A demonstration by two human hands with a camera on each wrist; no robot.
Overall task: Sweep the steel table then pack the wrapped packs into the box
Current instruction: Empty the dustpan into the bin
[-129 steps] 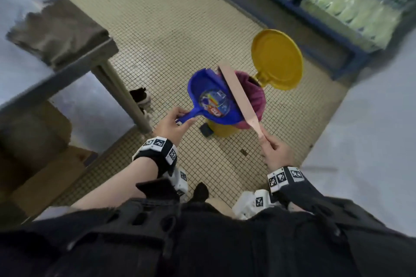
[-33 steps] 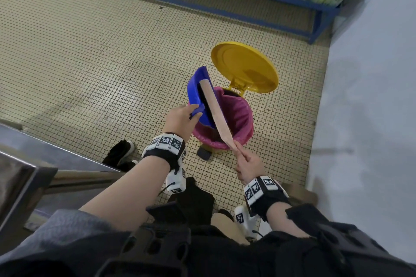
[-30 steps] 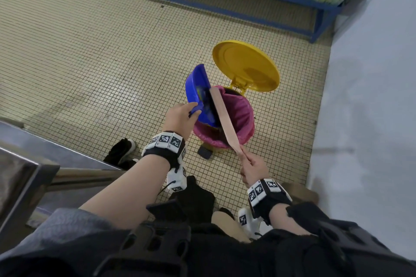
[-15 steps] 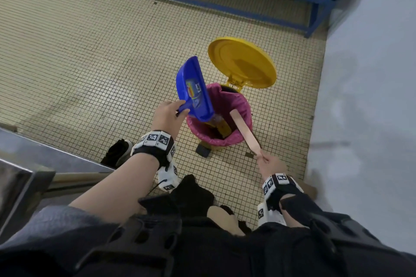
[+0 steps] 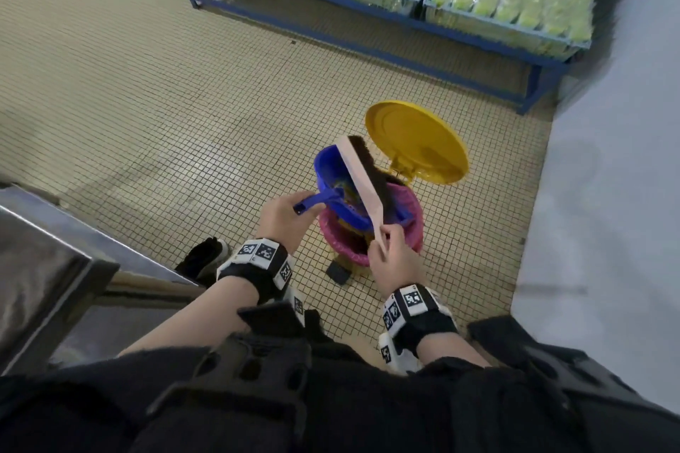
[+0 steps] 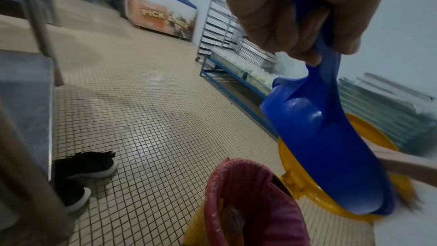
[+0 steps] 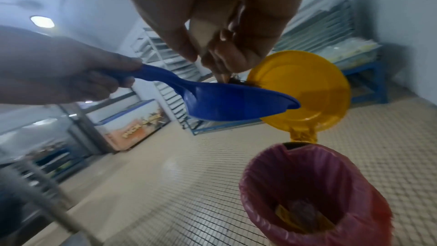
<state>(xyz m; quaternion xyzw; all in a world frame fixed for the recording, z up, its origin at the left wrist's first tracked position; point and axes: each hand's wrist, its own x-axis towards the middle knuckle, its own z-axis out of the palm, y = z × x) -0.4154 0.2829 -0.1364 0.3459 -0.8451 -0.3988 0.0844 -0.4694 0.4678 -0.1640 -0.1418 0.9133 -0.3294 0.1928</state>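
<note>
A tiled floor (image 5: 154, 92) runs out from under the person, with a blue rack (image 5: 386, 29) of pale green packs well beyond both hands and the corner of the steel table (image 5: 40, 268) behind and to the outside of the left wrist; no box shows in any view. Directly under the hands stands a bin with a pink liner (image 5: 414, 221), its yellow lid (image 5: 417, 142) tipped up on the far side of them. The left hand (image 5: 283, 219) is wrapped round the handle of a blue dustpan (image 5: 336, 184), held over the bin mouth. The right hand (image 5: 395, 261) is clamped on the handle of a brush (image 5: 362, 182), whose bristles lie inside the pan.

I'd worry about spill: the pan's lip reaches past the liner toward the lid, so a hard flick could send crumbs onto the floor. The head view hides the pan's underside and the bin's depth. The right wrist view looks straight down into the liner, showing scraps at the bottom, while the left wrist view shows the pan's back, a dark shoe (image 6: 87, 164) and a chest freezer (image 6: 163, 20) far off.
</note>
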